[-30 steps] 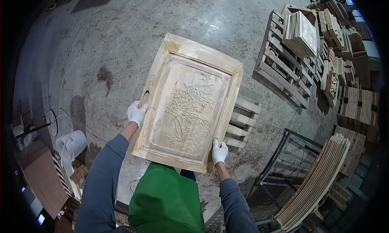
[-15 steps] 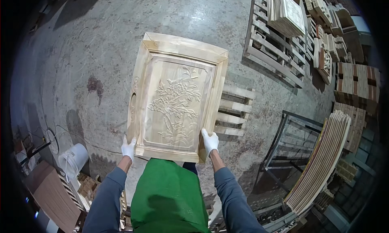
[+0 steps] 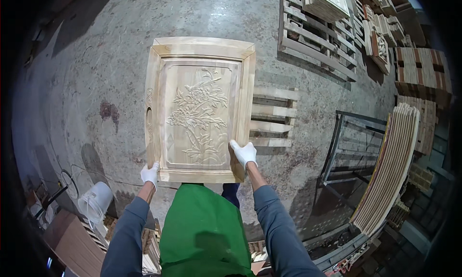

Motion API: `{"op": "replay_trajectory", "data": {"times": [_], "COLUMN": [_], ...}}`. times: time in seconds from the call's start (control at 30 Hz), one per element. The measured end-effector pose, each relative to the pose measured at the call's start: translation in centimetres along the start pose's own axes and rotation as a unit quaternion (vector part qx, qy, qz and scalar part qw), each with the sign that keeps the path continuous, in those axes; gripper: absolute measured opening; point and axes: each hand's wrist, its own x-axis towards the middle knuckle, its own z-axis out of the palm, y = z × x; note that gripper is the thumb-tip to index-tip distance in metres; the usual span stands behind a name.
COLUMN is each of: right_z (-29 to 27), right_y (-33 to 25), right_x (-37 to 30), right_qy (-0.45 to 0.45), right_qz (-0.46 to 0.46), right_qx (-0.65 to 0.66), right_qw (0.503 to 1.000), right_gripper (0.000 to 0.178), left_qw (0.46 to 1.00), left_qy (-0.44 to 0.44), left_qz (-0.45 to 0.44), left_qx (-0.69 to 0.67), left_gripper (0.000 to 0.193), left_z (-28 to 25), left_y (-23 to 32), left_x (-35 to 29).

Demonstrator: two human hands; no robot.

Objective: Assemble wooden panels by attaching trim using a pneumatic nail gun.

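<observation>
A pale wooden door panel (image 3: pixel 198 108), carved with flowers, a bird and leaves inside a raised frame, is held out in front of me above the floor. My left hand (image 3: pixel 150 173), in a white glove, grips its lower left corner. The gloved right hand (image 3: pixel 244 154) clasps the right edge near the bottom, thumb over the front face and fingers out of sight behind. Scrollwork and an oval recess run down the left side of the frame. A green apron (image 3: pixel 204 229) hangs below the panel's lower edge.
Beyond the panel's right side a wooden pallet (image 3: pixel 274 115) lies on the concrete floor (image 3: pixel 115 79). A larger pallet (image 3: pixel 317 41) bears stacked panels (image 3: pixel 327 2). Right of me stand a dark metal frame (image 3: pixel 332 147) and a leaning row of boards (image 3: pixel 387 171); a white bucket (image 3: pixel 95 200) is at left.
The panel has shifted left in view and turned slightly more upright. My right hand sits a little higher, and the pallets at upper right have moved up in the picture.
</observation>
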Motion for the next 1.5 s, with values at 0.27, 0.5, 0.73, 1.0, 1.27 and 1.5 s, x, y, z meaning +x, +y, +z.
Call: {"op": "replay_trajectory", "data": {"times": [0.27, 0.5, 0.73, 1.0, 1.27, 1.5], "right_z": [-2.9, -0.9, -1.5, -11.2, -24.1, -42.8], "right_y": [6.4, 32.2, 59.8, 76.6, 92.0, 104.8], "right_x": [-6.8, -17.9, -26.1, -28.1, -28.6, -35.7], "right_qy": [0.066, 0.008, 0.163, 0.310, 0.366, 0.531], "right_qz": [-0.140, -0.029, 0.157, 0.101, 0.093, 0.078], "right_qx": [0.169, 0.319, 0.537, 0.826, 0.806, 0.727], "right_qw": [0.973, 0.947, 0.812, 0.459, 0.456, 0.427], "right_gripper": [0.090, 0.071, 0.047, 0.022, 0.024, 0.024], "left_qw": [0.991, 0.909, 0.831, 0.846, 0.729, 0.550], "left_qy": [-0.038, -0.188, -0.203, -0.479, -0.658, -0.770], "left_qz": [0.085, 0.298, 0.430, 0.233, 0.152, 0.046], "left_qx": [0.100, 0.221, 0.289, 0.028, 0.111, 0.320], "left_gripper": [0.038, 0.031, 0.024, 0.018, 0.015, 0.006], "left_z": [1.1, 1.0, 17.5, 38.0, 58.4, 61.7], "left_y": [-1.2, -9.9, -5.8, -7.5, -21.1, -35.8], "left_x": [-6.3, -8.1, -28.2, -58.1, -97.2, -129.3]}}
